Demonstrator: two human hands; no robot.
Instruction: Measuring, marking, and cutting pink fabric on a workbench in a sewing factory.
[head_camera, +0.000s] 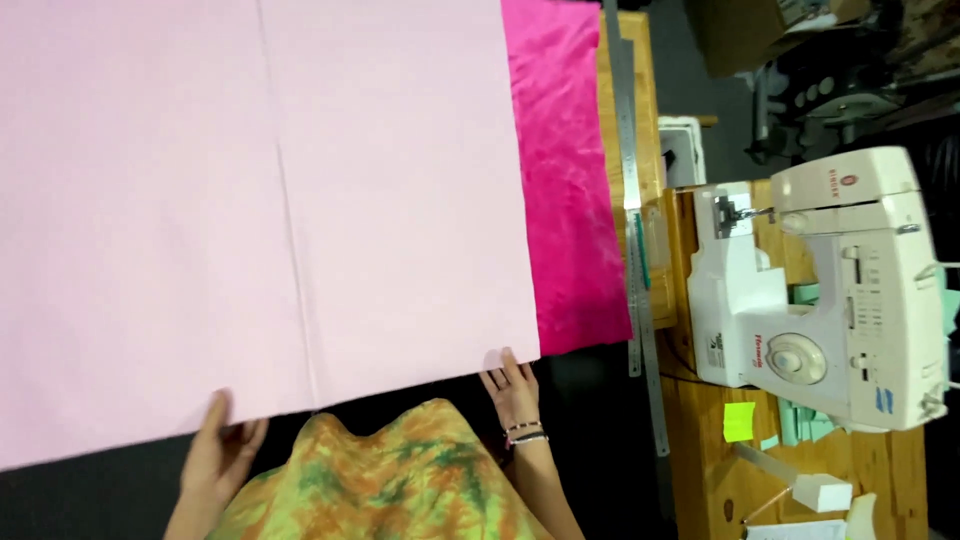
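**Two hands at the near edge of a pale pink sheet**

A large pale pink sheet covered most of the view, spread flat with a faint crease running down it, as if laid out smooth to be worked on. Its near edge slanted across the frame just in front of the person. Beneath it, along its right side, lay a bright magenta cloth, showing as a strip where the sheet did not reach.

Past the cloth's right edge a long metal ruler ran along the edge of the wooden tabletop, kept parallel to the fabric, probably to be handy for measuring. Further right, on a lower wooden tabletop, stood a white sewing machine, well apart from the sheet. Near that tabletop's front lay a lime sticky note, a few mint-green scraps and a small white block.

The left hand lay at the sheet's near edge with fingers open and extended, touching it; whether it pinched the edge I cannot tell. The right hand, with beaded bracelets at the wrist, rested open with its fingertips on the sheet's near right corner, apparently pressing it flat. Between the arms showed the person's orange-and-green tie-dye garment.
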